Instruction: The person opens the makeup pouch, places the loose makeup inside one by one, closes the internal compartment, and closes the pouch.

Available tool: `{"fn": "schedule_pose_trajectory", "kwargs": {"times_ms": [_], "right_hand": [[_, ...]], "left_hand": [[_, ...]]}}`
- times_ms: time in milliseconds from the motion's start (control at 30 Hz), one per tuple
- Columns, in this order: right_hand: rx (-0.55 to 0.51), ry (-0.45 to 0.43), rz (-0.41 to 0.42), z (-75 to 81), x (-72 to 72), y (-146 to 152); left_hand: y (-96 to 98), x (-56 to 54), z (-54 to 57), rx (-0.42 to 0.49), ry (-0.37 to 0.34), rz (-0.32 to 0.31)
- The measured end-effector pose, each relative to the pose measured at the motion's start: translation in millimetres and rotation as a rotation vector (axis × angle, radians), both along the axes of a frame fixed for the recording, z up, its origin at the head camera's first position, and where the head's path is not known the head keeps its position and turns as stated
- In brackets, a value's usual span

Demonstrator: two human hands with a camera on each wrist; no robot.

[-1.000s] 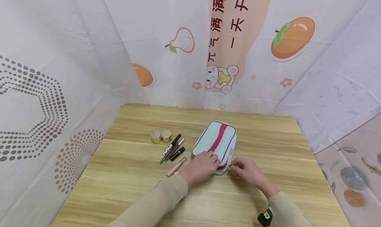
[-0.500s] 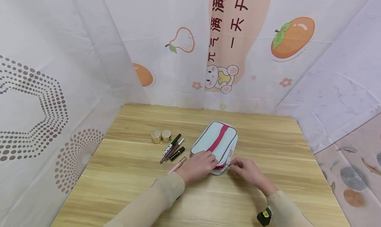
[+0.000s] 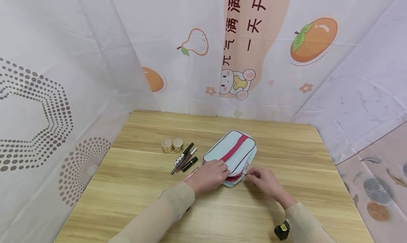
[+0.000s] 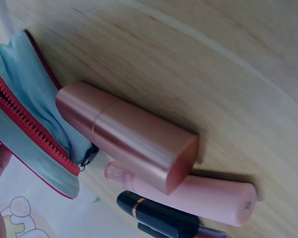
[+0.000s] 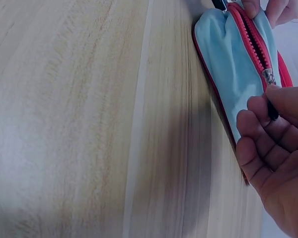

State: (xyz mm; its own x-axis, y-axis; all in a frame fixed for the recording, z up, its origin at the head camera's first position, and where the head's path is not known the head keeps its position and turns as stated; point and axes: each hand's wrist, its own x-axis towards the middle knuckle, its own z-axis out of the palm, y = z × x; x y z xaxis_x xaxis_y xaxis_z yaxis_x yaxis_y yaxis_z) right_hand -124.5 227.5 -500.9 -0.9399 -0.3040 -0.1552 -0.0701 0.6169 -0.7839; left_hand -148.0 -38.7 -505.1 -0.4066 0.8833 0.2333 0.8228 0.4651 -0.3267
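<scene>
**Snags and Knocks Are Our Worry**

We find the pale-blue fabric pouch with a red stripe (image 3: 235,152) right of centre on the pale wooden surface (image 3: 219,218), its red-taped, toothed zip (image 5: 244,35) partly open. With the pouch as clock centre in the head view, the left hand (image 3: 208,175) sits between seven and eight o'clock, fingers curled over the edge and gripping it. The right hand (image 3: 266,183), at four o'clock, pinches the slim black zip pull (image 5: 272,110) with thumb and forefinger, other fingers loosely bent. We judge that a crooked tug could catch cloth in the teeth (the side wall is visibly creased). A slack left grip could let the pouch skid; the beige left sleeve (image 3: 171,204) could knock the shiny rose-gold squared tube (image 4: 129,134) close by.
</scene>
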Motion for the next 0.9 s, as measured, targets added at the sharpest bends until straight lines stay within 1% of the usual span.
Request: {"fn": "schedule_pose_trajectory", "kwargs": {"times_ms": [200,367,467,600,700,900], "right_hand": [[0.029,-0.002,-0.032,-4.4,-2.0,2],[0.043,-0.003,-0.052,-4.8,-3.0,4],[0.043,-0.009,-0.067,-4.5,-3.7,5],[0.046,0.010,-0.083,-3.9,-3.8,7],[0.057,0.023,-0.091,-3.5,-3.8,8],[0.083,0.013,-0.126,-3.4,-5.3,10]], "left_hand": [[-5.8,-0.7,1.4,-0.014,-0.044,0.022],[-10.3,-2.3,0.4,0.008,-0.060,0.025],[-13.6,-3.6,-0.7,0.018,-0.055,0.020],[-18.1,-6.0,-0.8,0.010,-0.030,0.032],[-20.8,-7.6,0.3,0.020,-0.031,0.040],[-25.5,-10.5,0.4,0.069,-0.054,0.038]]}}
